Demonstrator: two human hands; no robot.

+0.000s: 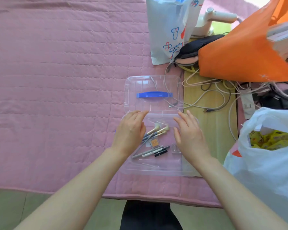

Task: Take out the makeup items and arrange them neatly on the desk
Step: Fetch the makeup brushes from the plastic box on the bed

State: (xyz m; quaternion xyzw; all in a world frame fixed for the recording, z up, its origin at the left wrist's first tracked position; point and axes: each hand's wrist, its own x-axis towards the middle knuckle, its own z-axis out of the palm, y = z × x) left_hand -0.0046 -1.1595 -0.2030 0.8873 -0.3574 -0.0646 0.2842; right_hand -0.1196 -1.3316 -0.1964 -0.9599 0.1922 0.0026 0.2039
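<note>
Makeup items (154, 143) in clear box (156, 170), left hand (129, 131), right hand (190, 136) hovering, fingers relaxed, apart.

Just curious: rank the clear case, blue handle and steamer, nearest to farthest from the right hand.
1. Clear case, beside the right hand, inside the box.
2. Blue handle, on the lid beyond the fingertips.
3. Steamer, far back on the right.

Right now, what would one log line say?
lid: beyond clear box | makeup items: inside box | left hand: empty, over box | right hand: empty, over box
</note>
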